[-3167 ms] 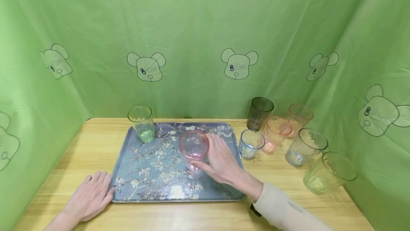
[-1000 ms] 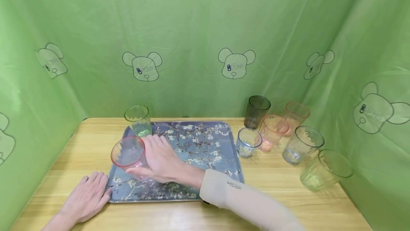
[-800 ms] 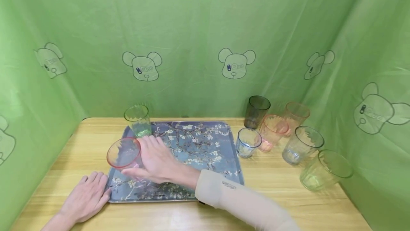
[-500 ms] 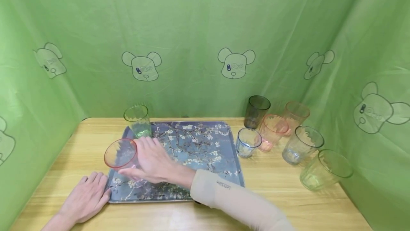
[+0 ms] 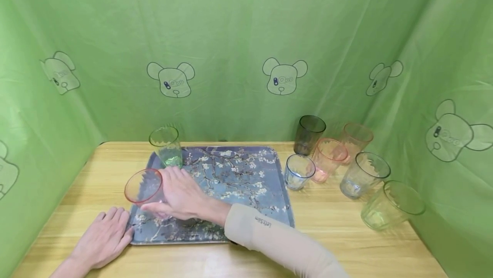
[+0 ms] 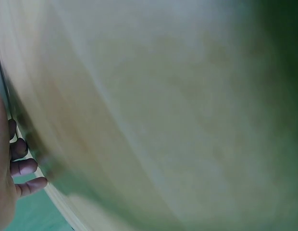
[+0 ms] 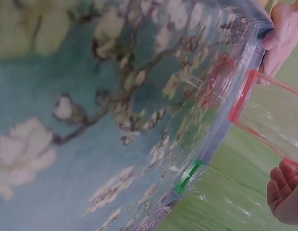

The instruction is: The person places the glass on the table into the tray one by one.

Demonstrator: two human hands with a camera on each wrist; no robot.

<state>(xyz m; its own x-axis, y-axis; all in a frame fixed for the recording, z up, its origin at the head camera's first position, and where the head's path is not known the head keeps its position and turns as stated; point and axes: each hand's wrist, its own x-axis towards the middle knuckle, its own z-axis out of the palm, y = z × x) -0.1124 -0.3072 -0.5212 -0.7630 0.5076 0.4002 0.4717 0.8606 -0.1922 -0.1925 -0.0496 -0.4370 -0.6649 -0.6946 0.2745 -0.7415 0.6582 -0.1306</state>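
Note:
In the head view my right hand (image 5: 182, 194) grips a clear pink tumbler with a red rim (image 5: 144, 187) by its right side, fingers behind and thumb in front. The tumbler is over the left part of a blue tray with a blossom print (image 5: 231, 181). In the right wrist view its thick pink base (image 7: 242, 96) is at the tray's edge area; whether it touches is unclear. My left hand (image 5: 104, 237) lies palm down on the table, its thumb at the tray's left front corner. A green tumbler (image 5: 165, 145) stands upright at the tray's back left corner.
Right of the tray stand several tumblers: a small blue one (image 5: 299, 173), a dark grey one (image 5: 309, 136), a salmon one (image 5: 327, 160), an orange one (image 5: 356, 141), a grey-blue one (image 5: 363, 175) and a yellow-green one (image 5: 390, 205). Green cloth (image 5: 231, 34) encloses the table.
My right hand has carried the pink tumbler from the tray's middle to its left side, slowing and barely shifting lately. The left hand and the other tumblers keep their places.

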